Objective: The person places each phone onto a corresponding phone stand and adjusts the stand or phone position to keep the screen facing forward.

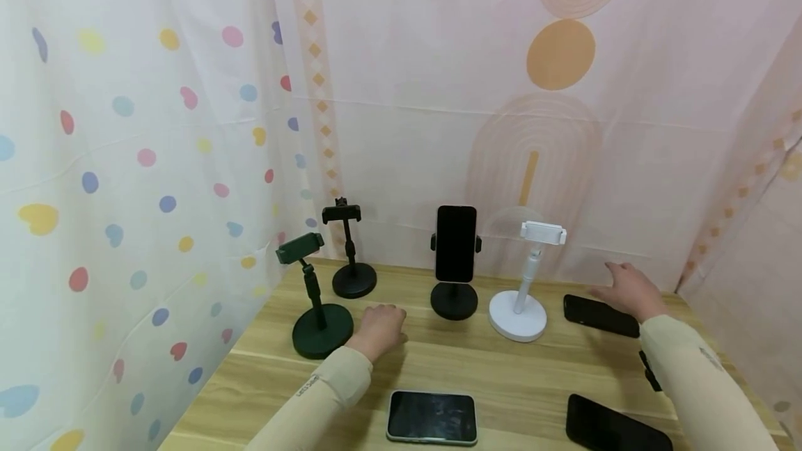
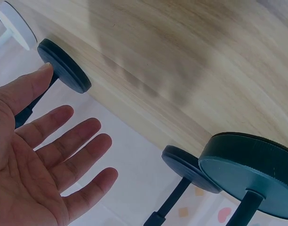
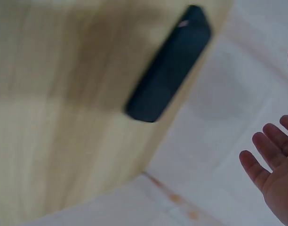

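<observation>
My left hand (image 1: 379, 331) hovers over the table just right of the dark green phone stand (image 1: 321, 329). In the left wrist view its fingers are spread and the palm holds nothing. At the right, my right hand (image 1: 631, 289) is raised near a black phone (image 1: 598, 314) that lies by the back edge. The right wrist view shows that hand with loosely extended fingers, apart from the phone (image 3: 170, 68). A white phone stand (image 1: 519, 312) stands left of that phone. Another phone (image 1: 455, 242) sits upright in a black stand (image 1: 454, 301) at the back middle.
A second black stand (image 1: 354, 279) with a bare clamp stands behind the green one. A light-rimmed phone (image 1: 431, 417) lies at the front middle, and another black phone (image 1: 614, 426) at the front right. Patterned curtains (image 1: 401, 159) hang close behind and beside the wooden table (image 1: 501, 374).
</observation>
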Action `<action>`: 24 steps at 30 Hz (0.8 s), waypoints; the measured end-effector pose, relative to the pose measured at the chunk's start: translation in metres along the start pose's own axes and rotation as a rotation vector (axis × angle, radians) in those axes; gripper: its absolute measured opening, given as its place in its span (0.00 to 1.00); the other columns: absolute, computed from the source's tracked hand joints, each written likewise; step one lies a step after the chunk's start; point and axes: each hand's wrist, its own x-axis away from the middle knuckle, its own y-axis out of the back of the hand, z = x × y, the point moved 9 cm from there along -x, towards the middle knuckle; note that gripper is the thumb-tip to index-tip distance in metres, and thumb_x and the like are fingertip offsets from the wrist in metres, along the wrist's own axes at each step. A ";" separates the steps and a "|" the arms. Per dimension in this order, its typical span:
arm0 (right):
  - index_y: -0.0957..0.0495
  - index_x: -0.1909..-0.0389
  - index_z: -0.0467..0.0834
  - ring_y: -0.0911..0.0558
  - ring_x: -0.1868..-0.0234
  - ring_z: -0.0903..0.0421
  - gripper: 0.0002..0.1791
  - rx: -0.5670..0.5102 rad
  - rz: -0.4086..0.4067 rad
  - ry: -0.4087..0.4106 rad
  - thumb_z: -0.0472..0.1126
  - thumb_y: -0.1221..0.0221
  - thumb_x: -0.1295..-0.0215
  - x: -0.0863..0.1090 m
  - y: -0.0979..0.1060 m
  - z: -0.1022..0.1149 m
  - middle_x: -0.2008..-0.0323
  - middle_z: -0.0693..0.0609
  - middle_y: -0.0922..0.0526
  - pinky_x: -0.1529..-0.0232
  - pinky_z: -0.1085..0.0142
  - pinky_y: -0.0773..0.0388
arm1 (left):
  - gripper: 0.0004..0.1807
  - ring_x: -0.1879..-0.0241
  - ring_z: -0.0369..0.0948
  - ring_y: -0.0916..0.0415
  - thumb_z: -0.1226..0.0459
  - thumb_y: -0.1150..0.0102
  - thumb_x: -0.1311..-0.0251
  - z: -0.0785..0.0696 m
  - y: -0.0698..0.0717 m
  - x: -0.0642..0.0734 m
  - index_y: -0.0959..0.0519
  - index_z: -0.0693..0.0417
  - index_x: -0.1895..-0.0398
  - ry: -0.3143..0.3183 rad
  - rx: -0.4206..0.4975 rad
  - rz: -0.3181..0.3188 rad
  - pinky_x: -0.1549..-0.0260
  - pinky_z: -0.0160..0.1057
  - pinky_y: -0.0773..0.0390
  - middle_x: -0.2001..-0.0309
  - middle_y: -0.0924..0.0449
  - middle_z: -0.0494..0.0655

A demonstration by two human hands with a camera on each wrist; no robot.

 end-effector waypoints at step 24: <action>0.45 0.36 0.16 0.41 0.40 0.18 0.53 0.036 0.083 0.000 0.59 0.37 0.37 0.010 -0.083 -0.057 0.39 0.14 0.44 0.45 0.28 0.40 | 0.12 0.65 0.47 0.21 0.54 0.29 0.43 0.001 0.003 0.011 0.15 0.50 0.61 0.036 -0.049 0.032 0.63 0.50 0.21 0.66 0.19 0.48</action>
